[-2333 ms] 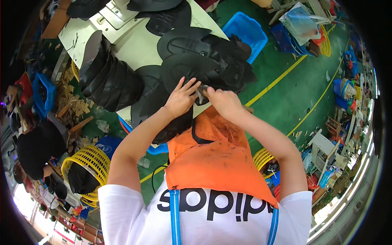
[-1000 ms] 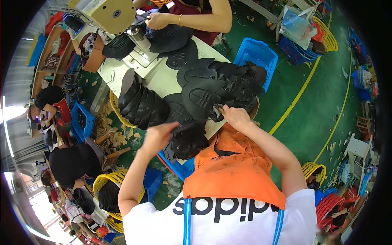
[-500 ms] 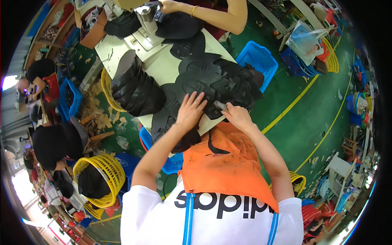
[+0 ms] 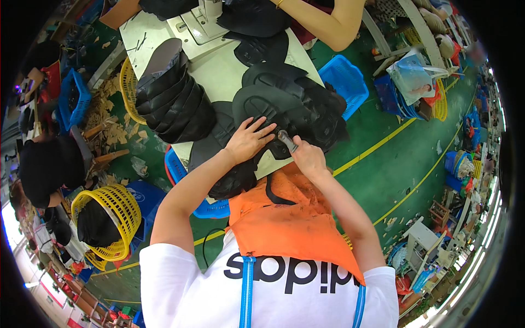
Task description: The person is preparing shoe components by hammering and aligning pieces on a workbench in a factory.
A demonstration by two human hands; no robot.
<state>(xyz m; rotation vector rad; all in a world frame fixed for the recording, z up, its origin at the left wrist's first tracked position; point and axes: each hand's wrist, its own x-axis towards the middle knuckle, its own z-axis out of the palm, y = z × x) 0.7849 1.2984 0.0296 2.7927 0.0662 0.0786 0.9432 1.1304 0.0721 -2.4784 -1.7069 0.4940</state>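
My left hand (image 4: 249, 143) lies flat with its fingers spread on the black shoe-upper pieces (image 4: 268, 104), which overlap in a pile along the table's near right part. Close beside it, my right hand (image 4: 309, 159) is closed around a short grey metal hand tool (image 4: 286, 140). The tool's rounded end points up and left, over the black pieces next to my left fingertips; its exact kind is not clear. To the left, a tall stack of nested black pieces (image 4: 174, 98) leans on the table. More black pieces (image 4: 232, 177) hang over the near edge below my left wrist.
The pale table (image 4: 219, 76) carries a sewing machine base (image 4: 198, 26) at its far side, where another person's arm (image 4: 322, 22) reaches in. A blue basket (image 4: 358, 90) stands beyond the right edge. Yellow baskets (image 4: 128, 208) and a seated person (image 4: 52, 169) are at left.
The whole view has shifted, with the table sitting higher in it. My right hand's tool has turned to a steeper angle. My left hand still presses on the black pieces.
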